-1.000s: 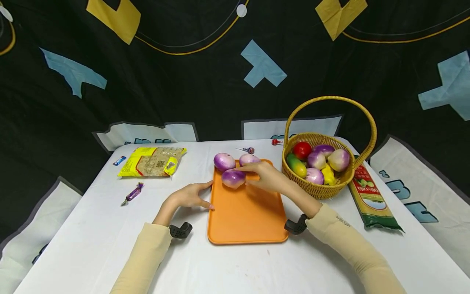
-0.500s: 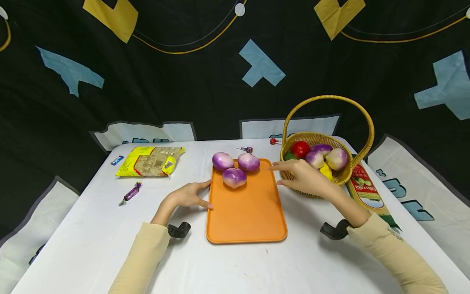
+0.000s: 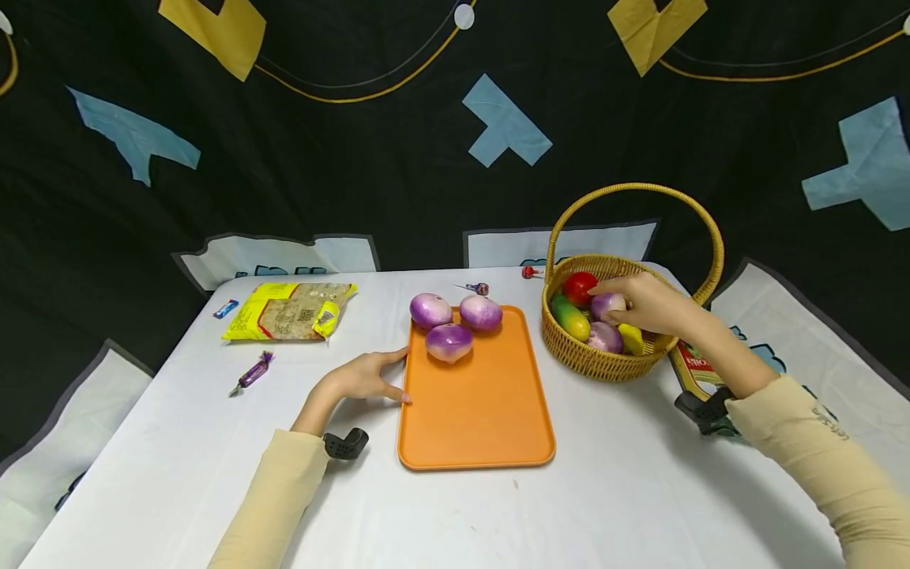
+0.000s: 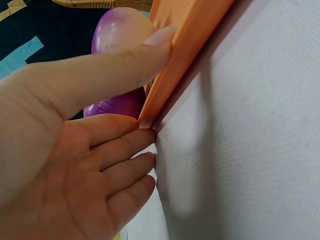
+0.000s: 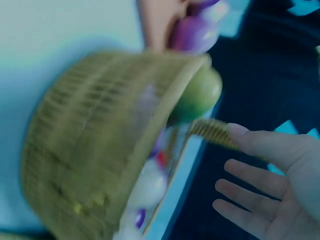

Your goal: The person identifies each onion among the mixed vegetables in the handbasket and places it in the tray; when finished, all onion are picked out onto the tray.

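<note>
An orange tray (image 3: 476, 419) lies mid-table in the head view. Three purple onions cluster at its far end: a left one (image 3: 430, 310), a right one (image 3: 480, 313) and a front one (image 3: 449, 343). My left hand (image 3: 359, 378) touches the tray's left edge, thumb on the rim (image 4: 186, 41) and fingers straight. Over the wicker basket (image 3: 607, 367), my right hand (image 3: 650, 303) reaches in with thumb and forefinger beside a purple onion (image 3: 607, 303); contact is unclear. Its fingers look extended and hold nothing in the blurred right wrist view.
The basket also holds a tomato (image 3: 579, 289), a green-yellow mango (image 3: 571, 318), another onion (image 3: 606, 337) and a yellow item (image 3: 631, 339); its tall handle (image 3: 640, 187) arches above. A yellow bag (image 3: 287, 312), wrapped candy (image 3: 252, 373) and lollipop (image 3: 478, 288) lie about. A noodle packet (image 3: 693, 371) is partly hidden.
My right hand has left the onions on the tray and moved right, into the basket. The front onion has shifted slightly left. My left hand stays at the tray's edge.
</note>
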The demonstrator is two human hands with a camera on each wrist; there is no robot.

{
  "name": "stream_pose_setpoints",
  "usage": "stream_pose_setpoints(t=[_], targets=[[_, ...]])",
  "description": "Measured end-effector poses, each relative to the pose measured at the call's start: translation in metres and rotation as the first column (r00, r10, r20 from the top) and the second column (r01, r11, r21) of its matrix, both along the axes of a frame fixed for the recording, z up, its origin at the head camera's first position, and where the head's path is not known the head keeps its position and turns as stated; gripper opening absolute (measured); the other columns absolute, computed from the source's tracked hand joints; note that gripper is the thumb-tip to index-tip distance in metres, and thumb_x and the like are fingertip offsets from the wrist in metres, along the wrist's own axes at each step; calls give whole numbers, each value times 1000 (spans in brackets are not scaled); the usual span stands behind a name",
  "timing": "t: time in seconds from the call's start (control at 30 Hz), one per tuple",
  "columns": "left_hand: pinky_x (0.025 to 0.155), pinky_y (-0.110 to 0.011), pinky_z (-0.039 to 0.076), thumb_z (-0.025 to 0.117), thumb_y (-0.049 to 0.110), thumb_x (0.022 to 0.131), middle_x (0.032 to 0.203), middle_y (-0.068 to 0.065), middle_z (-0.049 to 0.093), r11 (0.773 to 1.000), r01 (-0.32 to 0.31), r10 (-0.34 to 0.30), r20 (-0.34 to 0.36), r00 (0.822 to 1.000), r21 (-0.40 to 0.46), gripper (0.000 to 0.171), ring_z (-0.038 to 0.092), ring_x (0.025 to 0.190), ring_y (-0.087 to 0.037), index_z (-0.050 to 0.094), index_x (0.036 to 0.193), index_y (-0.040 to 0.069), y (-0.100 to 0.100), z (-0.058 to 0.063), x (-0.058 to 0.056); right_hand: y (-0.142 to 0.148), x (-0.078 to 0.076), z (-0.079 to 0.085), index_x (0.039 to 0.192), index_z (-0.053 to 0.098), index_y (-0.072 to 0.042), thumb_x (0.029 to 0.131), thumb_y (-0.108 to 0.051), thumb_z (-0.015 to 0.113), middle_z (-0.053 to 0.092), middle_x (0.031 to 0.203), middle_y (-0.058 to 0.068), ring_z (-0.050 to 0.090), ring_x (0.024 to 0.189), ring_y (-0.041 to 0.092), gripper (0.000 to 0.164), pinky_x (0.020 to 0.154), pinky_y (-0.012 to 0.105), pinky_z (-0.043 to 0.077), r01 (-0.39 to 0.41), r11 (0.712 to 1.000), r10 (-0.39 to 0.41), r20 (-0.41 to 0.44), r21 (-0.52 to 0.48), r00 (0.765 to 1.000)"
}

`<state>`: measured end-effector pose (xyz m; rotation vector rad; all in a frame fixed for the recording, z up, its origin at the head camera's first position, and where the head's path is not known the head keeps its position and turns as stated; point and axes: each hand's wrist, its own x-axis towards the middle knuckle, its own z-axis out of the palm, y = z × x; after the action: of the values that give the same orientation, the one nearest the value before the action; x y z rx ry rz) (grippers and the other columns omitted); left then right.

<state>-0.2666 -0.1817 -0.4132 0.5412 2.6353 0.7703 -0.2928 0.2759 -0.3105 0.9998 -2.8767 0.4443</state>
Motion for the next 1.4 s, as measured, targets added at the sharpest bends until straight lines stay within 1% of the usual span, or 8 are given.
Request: stream_pose_setpoints(t=[0.1, 0.2, 0.3, 0.57, 0.83, 1.03, 1.3, 1.4], targets=[[110, -54, 29, 81, 39, 77, 150, -24, 32, 1000, 0, 0, 3, 1000, -1, 96, 41, 129, -37, 30, 151, 4, 0, 0, 0, 7, -12, 1, 117, 68, -1, 83, -7, 75, 68, 110, 20, 63, 95, 36, 36, 82, 49, 55, -18, 998, 16, 25, 68, 1000], [111, -54, 28, 80, 39, 77, 151, -24, 32, 1000, 5, -5, 0, 1000, -3, 96, 37, 133, -39, 30, 151, 4, -1, 0, 0, 9, -21, 2, 119, 67, -1, 84, -8, 74, 67, 111, 20, 62, 103, 39, 36, 86, 52, 53, -18, 990, 7, 79, 141, 997], [111, -54, 27, 80, 38, 77, 151, -23, 32, 1000, 9, -9, -6, 1000, -1, 95, 36, 134, -40, 30, 150, 4, -1, 1, 1, 10, -31, 1, 119, 66, 0, 84, -8, 74, 68, 111, 18, 62, 104, 39, 37, 88, 52, 52, -26, 983, 6, 108, 184, 994], [113, -53, 25, 81, 36, 77, 150, -24, 32, 1000, 11, -11, -9, 1000, 13, 95, 32, 136, -42, 30, 150, 3, 0, 2, 3, 11, -52, -7, 115, 68, 2, 82, -4, 75, 69, 107, 18, 63, 101, 37, 34, 88, 51, 52, -67, 980, 43, 125, 189, 991], [112, -53, 26, 81, 37, 77, 151, -24, 32, 1000, 9, -9, -9, 1000, 4, 95, 32, 136, -42, 30, 150, 3, 0, 2, 3, 11, -60, -11, 117, 66, 4, 81, -7, 77, 68, 107, 19, 64, 99, 36, 39, 88, 51, 52, -42, 974, 13, 132, 223, 991], [112, -53, 25, 81, 37, 77, 150, -24, 32, 1000, 6, -6, -10, 1000, 8, 95, 31, 137, -42, 30, 150, 3, 1, 3, 2, 12, -65, -15, 112, 68, 6, 80, -6, 77, 70, 104, 19, 65, 94, 33, 35, 86, 48, 54, -41, 975, 12, 131, 219, 991], [112, -53, 25, 81, 37, 77, 150, -25, 32, 1000, 6, -6, -11, 1000, 7, 95, 30, 137, -42, 30, 150, 3, 0, 3, 2, 12, -63, -17, 111, 68, 8, 79, -2, 78, 70, 103, 20, 65, 93, 33, 35, 85, 46, 55, -39, 980, 14, 131, 193, 991], [112, -54, 25, 81, 37, 77, 150, -25, 32, 1000, 3, -3, -9, 1000, 5, 95, 30, 137, -43, 30, 150, 3, 0, 4, 2, 12, -62, -14, 111, 68, 8, 79, -2, 78, 70, 104, 20, 65, 94, 34, 35, 85, 47, 54, -46, 981, 21, 131, 190, 991]])
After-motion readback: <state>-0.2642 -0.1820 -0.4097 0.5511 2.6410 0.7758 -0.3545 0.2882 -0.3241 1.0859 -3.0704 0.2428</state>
